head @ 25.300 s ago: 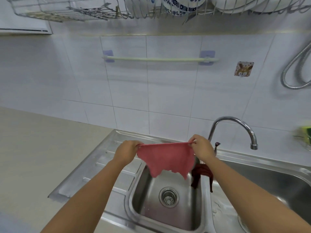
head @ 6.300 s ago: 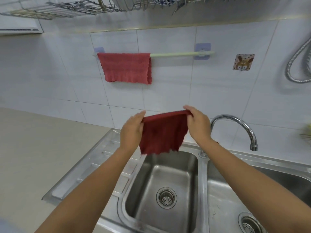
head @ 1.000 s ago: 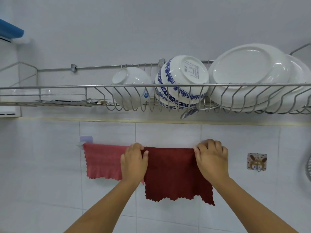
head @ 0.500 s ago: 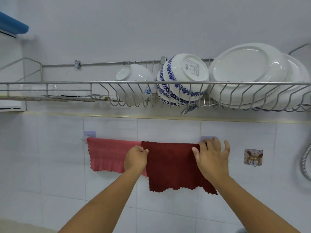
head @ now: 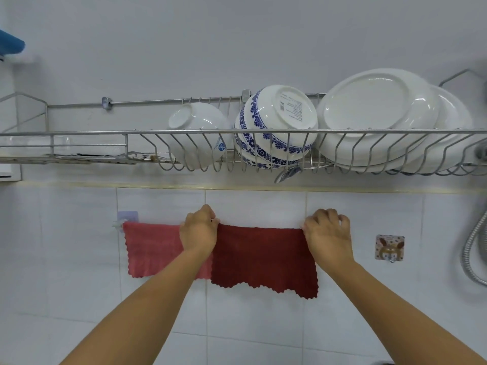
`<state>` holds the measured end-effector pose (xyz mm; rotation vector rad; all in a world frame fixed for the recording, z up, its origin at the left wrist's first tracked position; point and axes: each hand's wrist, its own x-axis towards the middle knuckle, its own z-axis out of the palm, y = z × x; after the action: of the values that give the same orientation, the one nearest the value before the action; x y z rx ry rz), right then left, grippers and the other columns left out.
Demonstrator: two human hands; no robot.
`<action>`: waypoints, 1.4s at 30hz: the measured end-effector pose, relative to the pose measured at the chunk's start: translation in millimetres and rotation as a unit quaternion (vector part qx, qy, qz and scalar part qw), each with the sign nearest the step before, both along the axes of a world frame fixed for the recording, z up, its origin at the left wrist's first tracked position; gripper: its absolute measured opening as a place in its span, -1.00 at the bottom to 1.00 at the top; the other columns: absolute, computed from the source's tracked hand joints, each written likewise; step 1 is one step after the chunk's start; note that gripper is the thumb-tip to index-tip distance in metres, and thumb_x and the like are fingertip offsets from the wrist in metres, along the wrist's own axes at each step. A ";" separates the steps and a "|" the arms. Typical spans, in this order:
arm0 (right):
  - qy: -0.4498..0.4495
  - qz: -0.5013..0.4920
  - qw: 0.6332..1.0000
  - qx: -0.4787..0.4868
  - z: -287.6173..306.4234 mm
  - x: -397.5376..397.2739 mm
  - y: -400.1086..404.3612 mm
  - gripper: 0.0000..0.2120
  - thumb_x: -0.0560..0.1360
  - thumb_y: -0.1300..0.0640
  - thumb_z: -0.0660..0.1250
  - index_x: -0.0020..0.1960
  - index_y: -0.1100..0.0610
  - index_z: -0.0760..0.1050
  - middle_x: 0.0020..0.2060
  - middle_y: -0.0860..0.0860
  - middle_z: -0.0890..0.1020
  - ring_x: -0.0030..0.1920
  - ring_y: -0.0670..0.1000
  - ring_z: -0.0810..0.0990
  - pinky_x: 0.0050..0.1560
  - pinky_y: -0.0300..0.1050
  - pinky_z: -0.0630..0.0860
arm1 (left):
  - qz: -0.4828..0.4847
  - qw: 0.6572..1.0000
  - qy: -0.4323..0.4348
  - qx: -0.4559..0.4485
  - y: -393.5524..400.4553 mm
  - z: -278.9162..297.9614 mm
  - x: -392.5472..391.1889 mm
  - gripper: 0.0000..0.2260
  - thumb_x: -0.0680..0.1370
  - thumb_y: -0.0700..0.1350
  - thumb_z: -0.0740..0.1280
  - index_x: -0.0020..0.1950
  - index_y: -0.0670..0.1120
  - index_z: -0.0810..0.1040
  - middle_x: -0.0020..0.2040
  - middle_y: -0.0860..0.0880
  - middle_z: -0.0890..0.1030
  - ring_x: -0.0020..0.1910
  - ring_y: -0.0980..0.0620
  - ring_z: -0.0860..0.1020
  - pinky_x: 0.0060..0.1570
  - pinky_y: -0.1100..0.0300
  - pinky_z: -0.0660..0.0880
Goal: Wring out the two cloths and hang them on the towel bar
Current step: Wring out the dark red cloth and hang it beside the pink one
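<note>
I see both cloths draped over the towel bar on the white tiled wall (head: 79,259), side by side. The lighter, pinkish-red cloth (head: 151,248) hangs on the left part of the bar, its left edge just beside the pale lilac square bracket (head: 128,216) that fixes the bar to the tiles; of the bar itself only a short pale stub (head: 116,225) shows next to that bracket, the rest being covered. The dark maroon cloth with a zigzag hem (head: 263,262) hangs to the right, its left edge overlapping the pink one, and its lower right corner droops lower than the rest of the hem. My left hand (head: 199,230) sits at the top left corner of the maroon cloth with the fingers curled over the fold — it grips the cloth there at the bar. My right hand (head: 326,235) is at the top right corner, fingers bent and knuckles raised, pinching the cloth's upper edge. Above the tiles runs a long steel wire dish rack (head: 87,133) holding a plain white bowl (head: 196,133) tipped on its side, a blue-and-white patterned bowl (head: 276,125) and large white plates (head: 376,114) — all well above my hands. To the right, a small square hook with a cartoon animal (head: 389,247) sticks to the tiles, and a ribbed metal hose (head: 471,254) curves at the frame's edge.
</note>
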<state>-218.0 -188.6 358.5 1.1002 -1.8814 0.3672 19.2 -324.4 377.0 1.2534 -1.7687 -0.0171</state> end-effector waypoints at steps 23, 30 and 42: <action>-0.047 0.088 0.995 -0.030 -27.9 34.3 7.7 -0.49 0.56 -0.09 -0.04 0.19 0.14 0.55 0.11 0.02 0.67 0.21 0.04 0.57 0.40 0.26 0.02 | -0.049 0.958 -0.275 -0.073 32.7 -55.1 -0.1 -0.32 0.49 0.16 -0.40 0.57 -0.05 -0.05 0.59 -0.03 0.01 0.56 0.02 -0.05 0.49 -0.11 -0.21; -0.038 0.066 0.997 0.019 -24.2 24.9 14.5 -0.44 0.56 -0.11 -0.11 0.28 0.13 0.51 0.17 0.00 0.64 0.23 -0.01 0.57 0.43 0.32 -0.09 | -0.051 0.951 -0.300 -0.050 30.2 -48.1 3.4 -0.44 0.60 0.17 -0.28 0.56 -0.03 -0.15 0.59 0.00 -0.07 0.56 0.05 -0.11 0.48 -0.14 -0.24; -0.048 0.078 0.996 0.000 -32.0 42.8 8.1 -0.45 0.55 -0.12 -0.04 0.28 0.18 0.51 0.19 0.05 0.63 0.25 0.05 0.55 0.42 0.29 0.03 | -0.047 0.952 -0.295 -0.063 30.0 -54.3 2.7 -0.28 0.44 0.21 -0.46 0.56 -0.04 -0.18 0.59 -0.03 -0.10 0.56 0.05 -0.15 0.48 -0.11 -0.28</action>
<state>-175.1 -180.5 326.5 1.2531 -1.8845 0.5171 21.8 -294.4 322.7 1.1479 -2.2952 0.4530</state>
